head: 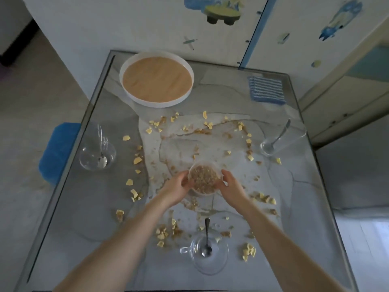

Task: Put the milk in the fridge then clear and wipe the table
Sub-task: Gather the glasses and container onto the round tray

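Grey marble-look table (294, 207) under glass, cereal flakes (137, 160) strewn all over it, clear cereal tub (204, 178) at centre, left hand (175, 187) and right hand (232, 187) each curled round its sides, white-rimmed tray (156, 103) far-left, striped cloth (266, 90) far-right, blue stool (56, 150) on floor left, stickered cupboard doors (294, 28) behind.

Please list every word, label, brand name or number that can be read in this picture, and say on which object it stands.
No text can be read.
Cartoon stickers: pictures only, no letters visible.
Cereal container, gripped by the left hand and the right hand: no label visible.
Round tray and striped cloth: no print.
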A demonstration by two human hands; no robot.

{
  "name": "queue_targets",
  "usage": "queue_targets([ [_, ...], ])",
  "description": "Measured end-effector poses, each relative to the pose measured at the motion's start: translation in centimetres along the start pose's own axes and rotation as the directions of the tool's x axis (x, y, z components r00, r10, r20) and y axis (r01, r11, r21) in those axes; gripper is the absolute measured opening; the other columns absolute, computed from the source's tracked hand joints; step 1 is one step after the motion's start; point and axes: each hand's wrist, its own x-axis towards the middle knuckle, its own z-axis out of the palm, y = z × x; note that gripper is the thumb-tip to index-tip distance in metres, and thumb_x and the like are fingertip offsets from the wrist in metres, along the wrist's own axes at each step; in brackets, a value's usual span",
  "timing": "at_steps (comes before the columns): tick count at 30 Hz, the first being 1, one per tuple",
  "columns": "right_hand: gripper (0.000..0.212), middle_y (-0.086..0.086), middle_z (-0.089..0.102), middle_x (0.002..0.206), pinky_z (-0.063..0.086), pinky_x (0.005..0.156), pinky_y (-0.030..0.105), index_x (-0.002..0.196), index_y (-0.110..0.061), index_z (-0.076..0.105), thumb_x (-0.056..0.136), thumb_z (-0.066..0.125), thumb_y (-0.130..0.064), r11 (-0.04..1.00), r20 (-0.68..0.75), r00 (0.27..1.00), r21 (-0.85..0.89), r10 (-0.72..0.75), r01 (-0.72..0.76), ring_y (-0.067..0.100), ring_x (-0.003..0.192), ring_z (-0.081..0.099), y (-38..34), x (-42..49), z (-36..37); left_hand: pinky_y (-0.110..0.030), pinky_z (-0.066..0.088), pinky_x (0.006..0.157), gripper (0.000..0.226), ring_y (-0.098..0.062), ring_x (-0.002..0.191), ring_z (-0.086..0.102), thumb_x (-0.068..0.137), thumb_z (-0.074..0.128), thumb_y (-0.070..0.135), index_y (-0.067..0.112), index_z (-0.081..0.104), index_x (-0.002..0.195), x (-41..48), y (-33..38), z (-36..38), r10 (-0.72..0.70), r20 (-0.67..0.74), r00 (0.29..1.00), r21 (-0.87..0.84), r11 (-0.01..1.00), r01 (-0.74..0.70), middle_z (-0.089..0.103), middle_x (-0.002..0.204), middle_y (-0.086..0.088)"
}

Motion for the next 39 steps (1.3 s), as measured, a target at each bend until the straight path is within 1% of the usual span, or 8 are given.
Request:
queue_targets([
  [9, 0.046, 0.009, 0.038, 0.145, 0.041, 0.103, 0.039, 0.143, -0.015, 0.024, 0.099, 0.032, -0.022, 0.994, -0.064, 0.998, 0.109, 0.021, -0.014, 0.026, 0.127, 0.045, -2.4, -1.2, 1.8, -0.037, 0.039, 0.105, 0.043, -0.024, 0.127, 0.046, 0.094, 0.048, 0.022, 0.009, 0.042, 0.135, 0.1, 0.2, -3.9, 0.065, 0.058, 0.996, -0.053, 0.997, -0.062, 0.05, 0.135, -0.009],
  [13, 0.041, 0.005, 0.052, 0.121, 0.047, 0.089, 0.038, 0.139, -0.013, 0.032, 0.099, 0.033, -0.02, 0.987, -0.074, 0.997, 0.157, -0.022, 0.033, 0.027, 0.108, 0.058, -5.1, -0.4, 1.3, -0.031, 0.039, 0.101, 0.046, -0.022, 0.126, 0.047, 0.094, 0.049, 0.02, 0.006, 0.04, 0.137, 0.8, 0.9, -6.4, 0.096, 0.003, 0.995, -0.031, 0.995, -0.096, 0.05, 0.136, -0.01],
  [17, 0.042, 0.006, 0.052, 0.127, 0.048, 0.087, 0.036, 0.139, -0.015, 0.031, 0.099, 0.033, -0.024, 0.987, -0.03, 0.996, 0.131, -0.087, 0.091, 0.025, 0.106, 0.059, -8.7, 1.3, 1.4, -0.029, 0.042, 0.098, 0.042, -0.019, 0.123, 0.05, 0.093, 0.05, 0.022, 0.009, 0.045, 0.134, 1.4, 0.9, -9.8, 0.091, -0.097, 0.991, -0.025, 0.995, -0.094, 0.053, 0.133, -0.007],
  [22, 0.031, 0.01, 0.061, 0.104, 0.05, 0.086, 0.051, 0.118, -0.005, 0.048, 0.097, 0.036, -0.024, 0.964, -0.087, 0.976, 0.16, -0.199, 0.211, 0.032, 0.091, 0.062, -13.8, 4.2, 0.9, -0.035, 0.045, 0.097, 0.041, -0.019, 0.114, 0.057, 0.092, 0.052, 0.027, 0.009, 0.05, 0.128, 3.5, 1.9, -14.8, 0.091, -0.216, 0.972, -0.062, 0.992, -0.106, 0.059, 0.126, -0.008],
  [25, 0.031, 0.005, 0.062, 0.104, 0.053, 0.068, 0.032, 0.119, -0.009, 0.05, 0.096, 0.04, -0.027, 0.944, -0.091, 0.973, 0.237, -0.214, 0.23, 0.026, 0.092, 0.064, -17.2, 6.6, 1.2, -0.036, 0.045, 0.096, 0.039, -0.021, 0.111, 0.057, 0.092, 0.052, 0.031, 0.007, 0.051, 0.124, 5.1, 2.2, -18.4, 0.078, -0.291, 0.954, -0.053, 0.994, -0.098, 0.06, 0.122, -0.009],
  [28, 0.03, 0.0, 0.055, 0.09, 0.041, 0.056, 0.016, 0.118, -0.006, 0.049, 0.098, 0.036, -0.023, 0.934, -0.084, 0.973, 0.274, -0.213, 0.228, 0.026, 0.099, 0.062, -20.8, 8.5, 1.3, -0.033, 0.043, 0.096, 0.038, -0.021, 0.113, 0.055, 0.093, 0.049, 0.03, 0.006, 0.051, 0.123, 6.9, 2.9, -21.9, 0.127, -0.31, 0.942, -0.01, 0.991, -0.137, 0.057, 0.125, -0.009],
  [36, 0.033, 0.003, 0.051, 0.102, 0.045, 0.062, 0.025, 0.126, -0.01, 0.043, 0.098, 0.03, -0.022, 0.937, -0.158, 0.968, 0.264, -0.193, 0.23, 0.028, 0.099, 0.063, -25.8, 15.0, 2.4, -0.037, 0.043, 0.099, 0.034, -0.021, 0.114, 0.054, 0.095, 0.046, 0.026, 0.01, 0.055, 0.124, 12.8, 2.9, -27.1, 0.205, -0.301, 0.931, -0.047, 0.972, -0.23, 0.059, 0.122, -0.006],
  [39, 0.033, 0.007, 0.053, 0.101, 0.05, 0.081, 0.039, 0.121, -0.008, 0.045, 0.098, 0.028, -0.024, 0.947, -0.194, 0.957, 0.198, -0.216, 0.253, 0.032, 0.097, 0.062, -26.9, 17.3, 3.1, -0.036, 0.042, 0.096, 0.033, -0.02, 0.112, 0.054, 0.095, 0.045, 0.025, 0.012, 0.055, 0.123, 15.2, 2.2, -28.0, 0.188, -0.296, 0.936, -0.092, 0.97, -0.224, 0.059, 0.12, -0.006],
])
